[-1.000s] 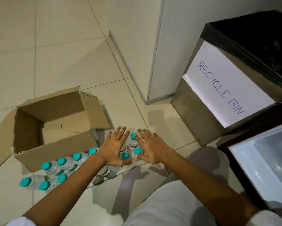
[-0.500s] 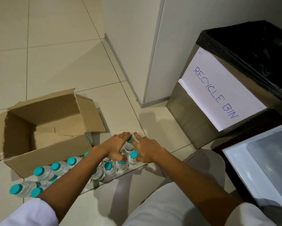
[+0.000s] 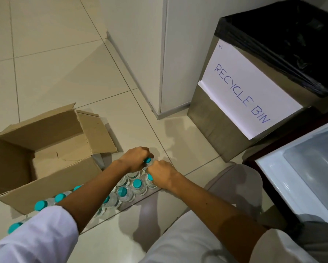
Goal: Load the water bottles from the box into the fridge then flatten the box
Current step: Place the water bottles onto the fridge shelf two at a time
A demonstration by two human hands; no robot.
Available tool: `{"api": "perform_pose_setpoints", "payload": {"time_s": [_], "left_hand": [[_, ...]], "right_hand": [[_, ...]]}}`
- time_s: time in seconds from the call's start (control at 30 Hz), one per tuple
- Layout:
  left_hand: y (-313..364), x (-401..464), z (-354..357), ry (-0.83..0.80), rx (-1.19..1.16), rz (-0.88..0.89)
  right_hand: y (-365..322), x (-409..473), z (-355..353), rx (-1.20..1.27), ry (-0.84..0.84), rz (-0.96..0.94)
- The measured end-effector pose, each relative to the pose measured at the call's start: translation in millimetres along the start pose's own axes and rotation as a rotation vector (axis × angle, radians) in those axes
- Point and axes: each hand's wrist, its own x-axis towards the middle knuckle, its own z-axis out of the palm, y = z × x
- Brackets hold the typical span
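1. Location of the load: the water bottles (image 3: 138,186) stand upright in a tight pack on the tiled floor (image 3: 64,69), just beside the near wall of the cardboard box (image 3: 51,179), which stands with its flaps up and shows no bottles inside. The fridge (image 3: 299,168) stands open to the person's right, near the recycle bin (image 3: 241,103).

2. Hand state: the left hand (image 3: 135,160) is curled over the teal-capped bottle at the far end of the pack. The right hand (image 3: 162,175) is curled over the neighbouring bottle tops. The fingertips are hidden beneath the knuckles, so whether they grip bottle necks or a clear wrap around the pack cannot be told.

3. Handling, single bottle: a full bottle is likely moderately heavy for its size, with thin clear walls that give under pressure and may be slick. The stiffest holds are judged to be the cap and neck, or a full wrap round the body.

4. Handling, whole pack: likely heavy and prone to sagging. Support from below is advised over lifting by the tops.

5. Handling, box: light, stiff corrugated board. It should fold along its seams once the bottom flaps are freed.
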Motion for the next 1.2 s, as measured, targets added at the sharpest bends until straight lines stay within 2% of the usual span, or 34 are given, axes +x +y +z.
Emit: {"api": "perform_pose_setpoints", "payload": {"time_s": [0.23,0.5,0.67,0.83,1.03,1.2], "left_hand": [[-0.7,3.5,-2.7,0.007,0.034,-0.005],[-0.9,16.4,-41.8,-0.036,-0.011,0.048],[18.8,29.4,-97.8,-0.036,-0.063,0.130],[53.4,39.1,-170.4,-0.022,-0.163,0.241],[124.2,45.4,-268.4,0.034,-0.295,0.409],[196.7,48.2,-335.3,0.135,-0.454,0.470]], "right_hand": [[-3.8,0.6,-3.6,-0.038,-0.014,-0.086],[38.2,-16.0,-32.9,0.067,0.050,-0.005],[76.5,-42.3,-65.6,0.306,0.227,0.049],[114.5,-93.2,-105.6,0.406,0.400,0.108],[154.4,-182.7,-160.2,0.599,0.680,0.241],[181.3,-268.4,-205.2,0.681,0.945,0.378]]}}
